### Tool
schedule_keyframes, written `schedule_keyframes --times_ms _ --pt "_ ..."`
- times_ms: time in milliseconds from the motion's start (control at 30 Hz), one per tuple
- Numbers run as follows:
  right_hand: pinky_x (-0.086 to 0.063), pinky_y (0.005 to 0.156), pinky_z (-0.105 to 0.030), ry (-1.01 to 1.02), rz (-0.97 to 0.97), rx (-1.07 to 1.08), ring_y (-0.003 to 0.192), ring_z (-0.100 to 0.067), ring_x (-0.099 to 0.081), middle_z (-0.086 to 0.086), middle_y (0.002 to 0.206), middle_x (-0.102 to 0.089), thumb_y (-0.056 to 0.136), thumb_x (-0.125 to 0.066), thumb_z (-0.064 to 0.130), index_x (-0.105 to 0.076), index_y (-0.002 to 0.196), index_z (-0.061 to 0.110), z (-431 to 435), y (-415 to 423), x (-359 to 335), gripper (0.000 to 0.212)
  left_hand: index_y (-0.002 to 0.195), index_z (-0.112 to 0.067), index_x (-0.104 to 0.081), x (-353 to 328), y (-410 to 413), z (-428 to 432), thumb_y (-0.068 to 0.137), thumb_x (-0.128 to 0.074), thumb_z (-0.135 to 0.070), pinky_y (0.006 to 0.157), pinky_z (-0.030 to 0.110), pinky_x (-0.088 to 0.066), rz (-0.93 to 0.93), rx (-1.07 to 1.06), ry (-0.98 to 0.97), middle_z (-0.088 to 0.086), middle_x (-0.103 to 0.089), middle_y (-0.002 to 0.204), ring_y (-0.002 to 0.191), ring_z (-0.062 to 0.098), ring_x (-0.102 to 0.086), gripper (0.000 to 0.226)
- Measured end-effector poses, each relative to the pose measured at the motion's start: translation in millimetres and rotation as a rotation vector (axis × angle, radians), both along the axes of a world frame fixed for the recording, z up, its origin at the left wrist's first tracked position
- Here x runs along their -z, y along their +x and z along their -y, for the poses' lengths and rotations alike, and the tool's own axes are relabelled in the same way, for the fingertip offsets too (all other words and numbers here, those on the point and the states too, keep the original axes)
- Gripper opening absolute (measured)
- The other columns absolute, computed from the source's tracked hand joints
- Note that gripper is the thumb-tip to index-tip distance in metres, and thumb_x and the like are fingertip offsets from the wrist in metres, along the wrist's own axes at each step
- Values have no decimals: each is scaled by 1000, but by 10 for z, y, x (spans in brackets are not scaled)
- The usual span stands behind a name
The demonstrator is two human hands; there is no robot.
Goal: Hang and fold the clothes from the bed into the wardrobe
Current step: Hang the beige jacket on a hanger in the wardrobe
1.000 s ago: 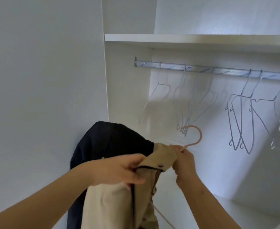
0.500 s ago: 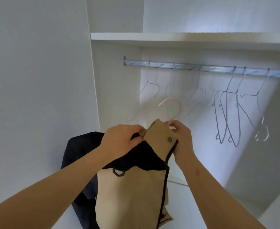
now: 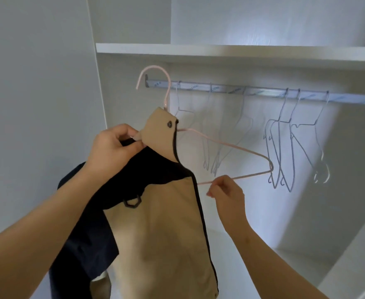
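Observation:
A tan and black jacket hangs half on a pink wire hanger, which I hold up in front of the open wardrobe. My left hand grips the jacket's collar near the hanger's neck. My right hand pinches the hanger's bare lower bar, right of the jacket. The hanger's right shoulder sticks out uncovered. Its hook is level with the left end of the metal rail and is not resting on it. The jacket's black sleeve droops at the lower left.
Several empty grey wire hangers hang along the rail, some in the middle and a cluster to the right. A white shelf runs just above the rail. The wardrobe's white side panel stands at the left.
The hanger and jacket have risen from chest height to rail level. My right hand left the collar and moved down to the hanger's lower bar; the hanger's right side now shows bare.

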State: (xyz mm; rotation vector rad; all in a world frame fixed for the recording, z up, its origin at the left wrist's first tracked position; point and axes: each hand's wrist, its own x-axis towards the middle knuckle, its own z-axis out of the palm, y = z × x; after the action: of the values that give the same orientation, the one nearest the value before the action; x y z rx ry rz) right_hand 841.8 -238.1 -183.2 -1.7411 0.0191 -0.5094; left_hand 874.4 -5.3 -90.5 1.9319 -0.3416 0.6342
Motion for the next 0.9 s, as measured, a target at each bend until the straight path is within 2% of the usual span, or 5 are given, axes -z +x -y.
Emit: schedule_keyframes --times_ms 133,333,600,800,900 --pt "-46 71 -17 3 -170 -137 81 -12 -60 -1 84 -67 87 -54 5 -63 76 18 -90 104 -39 19 70 -21 -61 -83 -54 -44 80 -68 -6 80 41 -54 5 -13 -100 7 -67 80 81 27 -66 19" --pt "-57 58 -33 29 -449 -607 64 -22 -68 -1 77 -71 92 -46 6 -42 125 35 -325 178 69 44 70 -19 -62 -229 -148 -147 79 -68 -1 67 20 -56 64 41 -138 -11 -69 66 67 6 -66 21" --pt "-41 42 -14 -218 -557 -749 38 -3 -48 13 42 -54 96 -40 3 -65 38 25 -705 323 258 66 60 -27 -68 -442 -224 -432 80 -60 6 67 16 -53 94 169 -226 -10 -70 64 65 3 -66 40" --pt "-43 42 -9 -98 -503 -724 46 1 -58 4 71 -54 101 -39 17 -52 81 22 -889 212 -48 24 64 -22 -67 -485 -261 -441 65 -64 -14 69 20 -55 73 235 -280 -7 -70 66 66 7 -67 9" --pt "-52 72 -12 -139 -531 -832 69 0 -52 0 86 -55 100 -37 14 -54 103 21 -905 84 -119 18 77 -7 -62 -494 -261 -427 64 -63 -13 73 22 -56 50 252 -266 -7 -71 68 68 8 -67 14"
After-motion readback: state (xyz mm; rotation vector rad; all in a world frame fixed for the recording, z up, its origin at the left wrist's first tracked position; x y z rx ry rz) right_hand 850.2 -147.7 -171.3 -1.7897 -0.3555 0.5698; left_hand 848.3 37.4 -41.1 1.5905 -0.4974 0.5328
